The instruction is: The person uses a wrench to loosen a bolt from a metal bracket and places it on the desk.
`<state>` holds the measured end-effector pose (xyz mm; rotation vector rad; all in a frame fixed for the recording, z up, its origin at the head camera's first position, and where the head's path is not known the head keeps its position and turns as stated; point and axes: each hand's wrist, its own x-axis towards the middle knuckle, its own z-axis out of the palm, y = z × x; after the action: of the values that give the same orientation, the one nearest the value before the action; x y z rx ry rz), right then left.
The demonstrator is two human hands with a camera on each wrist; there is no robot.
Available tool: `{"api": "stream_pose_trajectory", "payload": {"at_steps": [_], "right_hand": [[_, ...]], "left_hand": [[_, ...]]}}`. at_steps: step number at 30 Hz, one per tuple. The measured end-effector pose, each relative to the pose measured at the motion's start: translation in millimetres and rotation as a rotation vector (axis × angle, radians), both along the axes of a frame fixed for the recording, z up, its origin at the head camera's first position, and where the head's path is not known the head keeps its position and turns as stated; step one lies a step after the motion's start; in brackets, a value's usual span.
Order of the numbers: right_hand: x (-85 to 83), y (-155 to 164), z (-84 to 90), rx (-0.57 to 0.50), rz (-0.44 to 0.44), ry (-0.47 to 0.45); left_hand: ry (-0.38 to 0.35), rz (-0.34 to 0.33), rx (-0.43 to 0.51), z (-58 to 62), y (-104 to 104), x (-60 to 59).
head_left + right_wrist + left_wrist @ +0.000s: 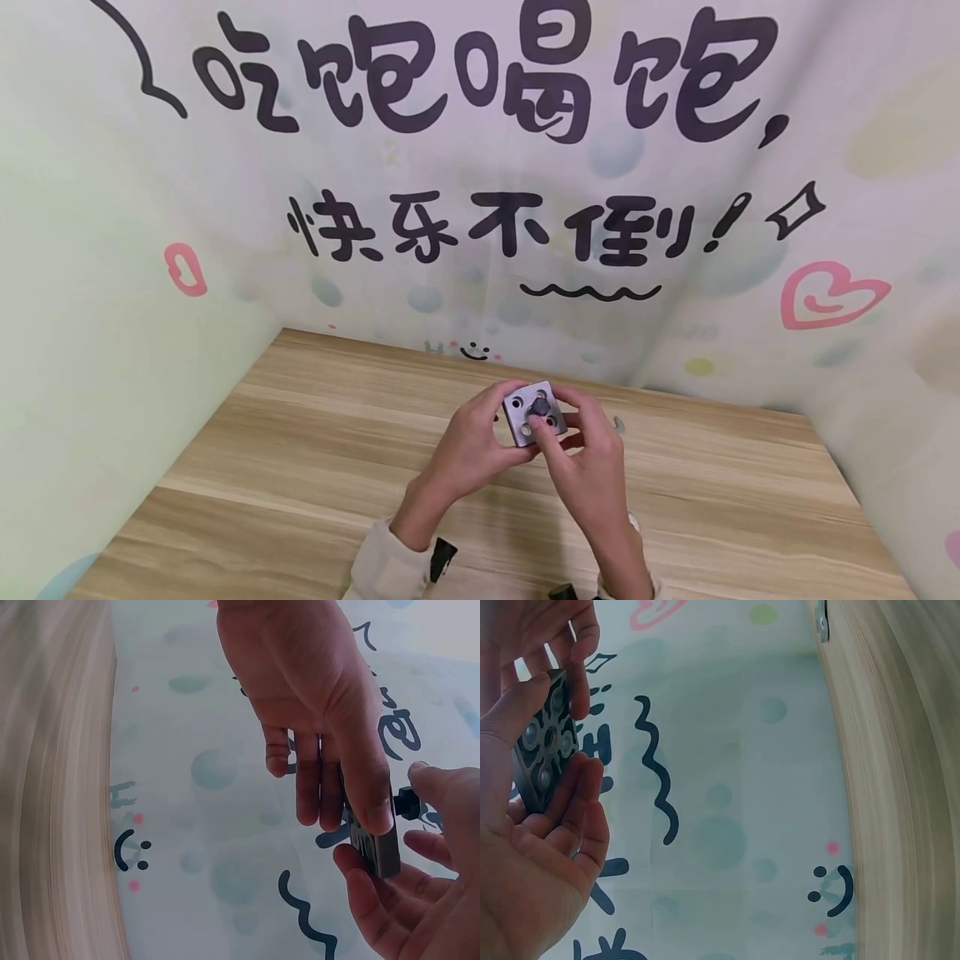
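A square grey metal plate (521, 422) with round holes is held up above the table, tilted. A dark bolt-like knob (539, 407) stands out from its upper face. My left hand (468, 437) grips the plate from the left, its thumb along the near edge. My right hand (592, 454) holds the right side, thumb against the knob and fingers by the plate's edge. In the left wrist view, the plate's underside (551, 739) shows round recesses and a central hole. The right wrist view shows the knob (409, 802) beside the right thumb.
A wood-grain table (300, 450) lies beneath both hands, with a printed cloth wall (420, 317) behind it. A small grey curved piece (618, 424) lies right of the right hand. A black wrist attachment (442, 558) sits by the left sleeve.
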<state>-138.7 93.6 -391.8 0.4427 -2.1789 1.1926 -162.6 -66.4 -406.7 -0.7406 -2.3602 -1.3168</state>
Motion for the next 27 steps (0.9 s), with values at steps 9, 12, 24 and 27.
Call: {"api": "stream_pose_trajectory", "payload": {"at_steps": [9,12,24,27], "right_hand": [[0.8,-1.9,0.7,0.004,-0.043,0.072],[1.0,-2.0,1.2,0.003,-0.046,0.072],[0.2,-0.7,0.8,0.006,-0.023,0.032],[0.6,-0.5,0.5,0.008,-0.021,0.020]], "left_hand": [[0.042,0.000,-0.012,-1.4,2.0,-0.8],[0.040,0.002,-0.015,-1.4,2.0,-0.7],[0.010,0.002,-0.008,0.9,0.8,0.2],[0.001,0.001,-0.007,1.0,0.7,0.3]]}}
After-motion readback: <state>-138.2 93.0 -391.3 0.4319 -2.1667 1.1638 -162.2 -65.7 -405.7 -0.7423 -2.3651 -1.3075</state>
